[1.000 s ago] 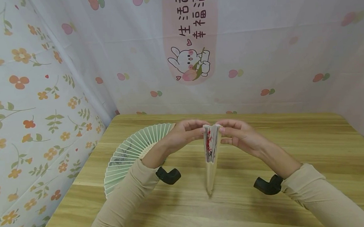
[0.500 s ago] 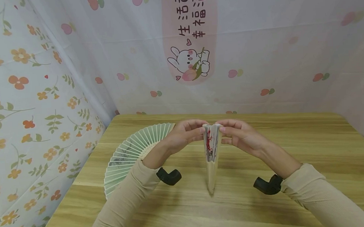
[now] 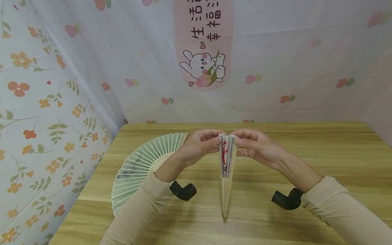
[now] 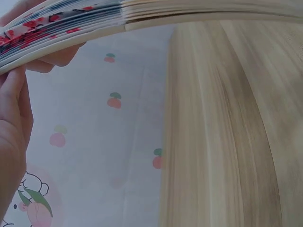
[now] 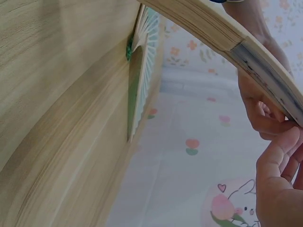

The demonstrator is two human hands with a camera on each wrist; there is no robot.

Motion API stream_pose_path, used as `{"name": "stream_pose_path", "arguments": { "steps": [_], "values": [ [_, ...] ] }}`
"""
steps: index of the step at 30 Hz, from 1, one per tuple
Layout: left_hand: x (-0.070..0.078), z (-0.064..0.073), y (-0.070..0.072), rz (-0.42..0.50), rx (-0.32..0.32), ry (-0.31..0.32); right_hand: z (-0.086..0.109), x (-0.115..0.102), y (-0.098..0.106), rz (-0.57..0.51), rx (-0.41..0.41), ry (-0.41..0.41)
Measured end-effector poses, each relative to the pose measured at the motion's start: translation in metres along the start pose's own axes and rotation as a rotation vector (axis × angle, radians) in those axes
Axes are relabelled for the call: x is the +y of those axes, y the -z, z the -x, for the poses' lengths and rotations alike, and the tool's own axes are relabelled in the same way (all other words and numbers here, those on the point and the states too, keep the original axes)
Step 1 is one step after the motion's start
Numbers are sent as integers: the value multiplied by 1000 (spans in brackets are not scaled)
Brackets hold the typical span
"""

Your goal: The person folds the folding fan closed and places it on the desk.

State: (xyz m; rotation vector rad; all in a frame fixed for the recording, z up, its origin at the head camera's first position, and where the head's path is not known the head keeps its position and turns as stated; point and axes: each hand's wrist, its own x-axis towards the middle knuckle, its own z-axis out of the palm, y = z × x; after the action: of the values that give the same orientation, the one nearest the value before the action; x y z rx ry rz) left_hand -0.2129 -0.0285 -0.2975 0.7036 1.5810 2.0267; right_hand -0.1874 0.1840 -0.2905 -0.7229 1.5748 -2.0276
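A nearly folded, pale-ribbed fan with red-flowered white leaf (image 3: 226, 165) is between both grips: left hand (image 3: 201, 146) and right hand (image 3: 261, 145) pinch its upper end. Left of them, a spread, pale-green pleated fan (image 3: 136, 165) lies on the wood-grain tabletop (image 3: 273, 230).

High above the table (image 3: 254, 194), the head view faces forward and down, curtain (image 3: 279, 50) towards 12 o'clock; 2 wrist views, close in and turned sideways, share the fan (image 4: 118, 19), left's at 12 o'clock, right's at 2 o'clock
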Motion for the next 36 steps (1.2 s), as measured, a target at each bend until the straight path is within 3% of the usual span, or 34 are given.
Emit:
{"name": "stream_pose_path", "arguments": {
  "steps": [9, 17, 25, 36],
  "values": [
    [0, -1, -2, 13, 22, 9, 1, -1, 0, 3, 2, 3],
    [-4, -2, 0, 65, -29, -2, 2, -2, 0, -11, 55, 8],
    [-9, 0, 0, -76, -46, 39, 4, -3, -1, -43, 101, 13],
    [-9, 0, -3, -119, -43, -6, 5, -4, 0, -64, 128, 1]
  ]
}}
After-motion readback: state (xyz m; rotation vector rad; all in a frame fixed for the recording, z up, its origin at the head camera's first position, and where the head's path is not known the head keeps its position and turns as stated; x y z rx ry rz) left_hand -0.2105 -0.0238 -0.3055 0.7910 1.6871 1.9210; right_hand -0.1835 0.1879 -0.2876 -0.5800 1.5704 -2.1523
